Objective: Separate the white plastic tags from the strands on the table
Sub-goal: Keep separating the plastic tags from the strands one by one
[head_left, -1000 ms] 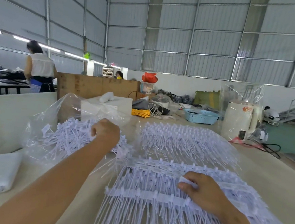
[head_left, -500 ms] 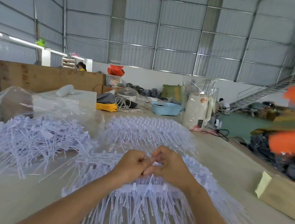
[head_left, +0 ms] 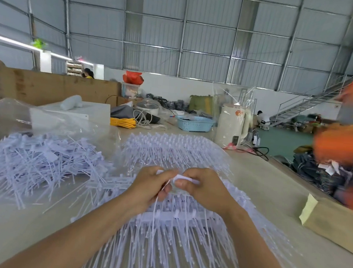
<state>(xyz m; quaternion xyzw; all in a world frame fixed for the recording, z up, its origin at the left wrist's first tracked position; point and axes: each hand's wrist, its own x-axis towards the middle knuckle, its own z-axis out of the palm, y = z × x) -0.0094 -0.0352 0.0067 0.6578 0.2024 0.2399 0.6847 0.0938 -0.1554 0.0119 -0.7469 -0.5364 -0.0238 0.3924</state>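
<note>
**Tag Separation: Snap-Off Step in Progress**

Head view shows both hands raised just above the near sheet of strands [head_left: 175,236], which lies on the table [head_left: 272,197] directly in front of the person. The left hand [head_left: 151,187] has its fingers curled around a single thin strand [head_left: 154,209] that hangs down from the grip. The right hand [head_left: 205,189] pinches a white plastic tag [head_left: 183,179] between thumb and forefinger. The two hands touch at the fingertips.

Step in hand, as judged: one tag is being pulled or twisted off its strand. Whether the tag is already free cannot be told, as the fingers hide the joint.

The next move likely calls for a short opposing pull, then transfer of the freed piece to the loose pile [head_left: 40,164] at the left, which lies on a clear plastic bag [head_left: 6,116].

Count:
- Hands at work: two.
- Tags held: one.
- Connected sheets: two, near and far [head_left: 176,148].
- Loose piles: one.
- Individual strands and tags: too many to count.
</note>
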